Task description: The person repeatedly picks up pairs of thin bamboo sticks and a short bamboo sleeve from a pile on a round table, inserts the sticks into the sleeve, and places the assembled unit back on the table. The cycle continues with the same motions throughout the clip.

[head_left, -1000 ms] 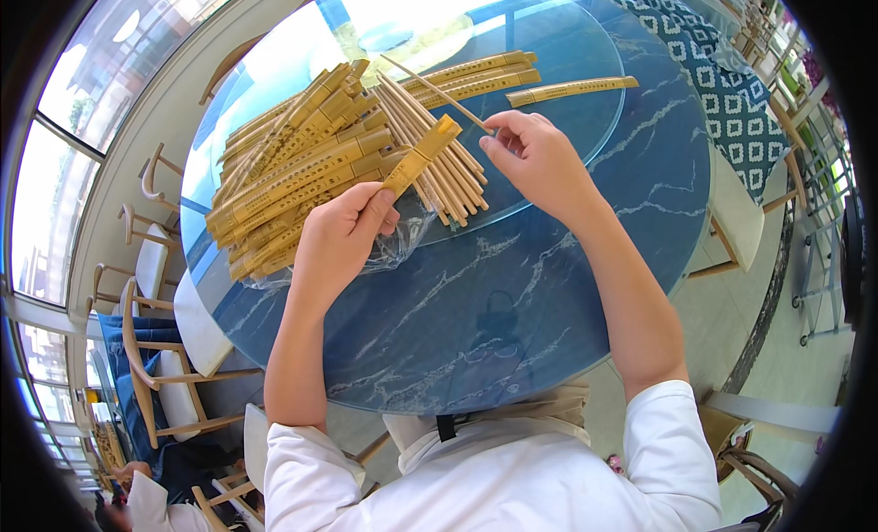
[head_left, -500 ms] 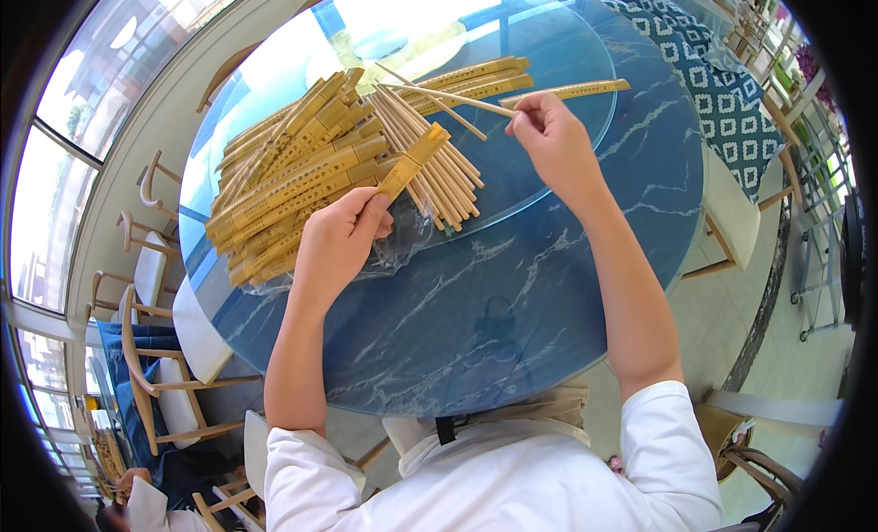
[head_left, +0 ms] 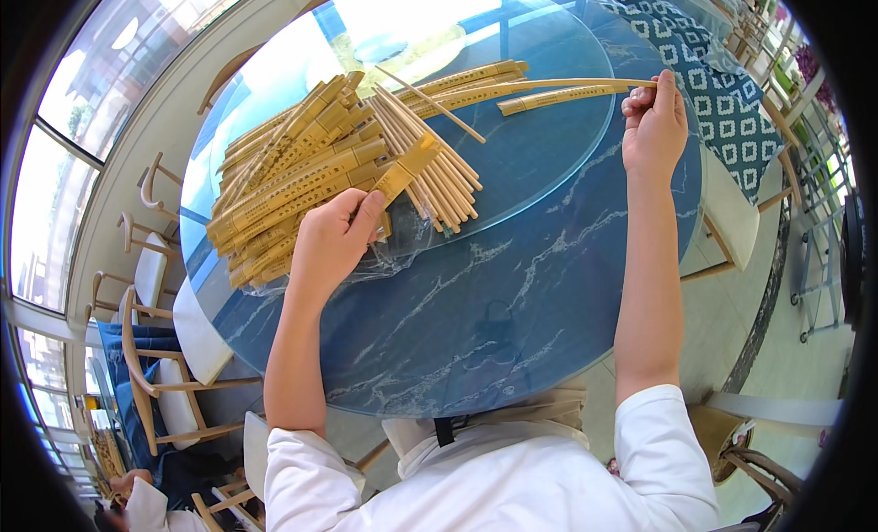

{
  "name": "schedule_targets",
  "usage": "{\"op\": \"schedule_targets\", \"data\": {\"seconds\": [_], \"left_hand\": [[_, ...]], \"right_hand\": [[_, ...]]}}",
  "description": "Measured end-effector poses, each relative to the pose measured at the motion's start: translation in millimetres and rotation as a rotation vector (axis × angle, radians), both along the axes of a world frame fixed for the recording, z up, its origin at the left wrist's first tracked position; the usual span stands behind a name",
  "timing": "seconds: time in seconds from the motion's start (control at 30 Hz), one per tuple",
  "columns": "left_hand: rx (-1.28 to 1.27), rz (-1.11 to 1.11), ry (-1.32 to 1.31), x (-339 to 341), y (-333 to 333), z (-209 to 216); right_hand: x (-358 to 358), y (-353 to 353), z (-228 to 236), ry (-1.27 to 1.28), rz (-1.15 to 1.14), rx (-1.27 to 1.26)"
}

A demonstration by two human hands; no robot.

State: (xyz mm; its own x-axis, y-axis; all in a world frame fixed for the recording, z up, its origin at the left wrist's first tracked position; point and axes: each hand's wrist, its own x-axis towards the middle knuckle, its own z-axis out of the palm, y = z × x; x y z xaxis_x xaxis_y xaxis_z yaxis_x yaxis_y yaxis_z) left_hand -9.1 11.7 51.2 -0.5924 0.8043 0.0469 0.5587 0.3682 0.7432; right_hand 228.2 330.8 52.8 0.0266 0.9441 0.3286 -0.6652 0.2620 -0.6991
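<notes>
Bare blue desk (head_left: 476, 331) lies open between both forearms and toward the near rim. The sleeve pile (head_left: 302, 175) and loose chopsticks (head_left: 439, 171) block the left; the glass turntable (head_left: 549, 157) centre stays passable beneath the right hand (head_left: 654, 125).

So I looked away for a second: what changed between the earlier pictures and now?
The right hand swung out to the right, pinching the end of a chopstick sleeve it has drawn clear of the pile. The left hand stayed on the pile of sleeved chopsticks; the bare chopsticks lie as before.
</notes>
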Motion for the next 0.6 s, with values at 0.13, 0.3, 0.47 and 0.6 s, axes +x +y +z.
{"op": "schedule_targets", "data": {"seconds": [0.13, 0.3, 0.47, 0.6], "left_hand": [[0.003, 0.006, 0.027, 0, 1, -2], [-0.018, 0.009, 0.054, 1, 1, -1], [-0.020, 0.003, 0.091, 1, 2, -3], [-0.037, -0.034, 0.202, 5, 1, -4]], "right_hand": [[-5, -6, 1, -0.043, 0.015, 0.014], [-2, -3, -1, -0.061, 0.007, 0.051], [-2, -3, 0, -0.097, -0.011, 0.065], [-7, -13, 3, -0.162, -0.052, 0.096]]}}
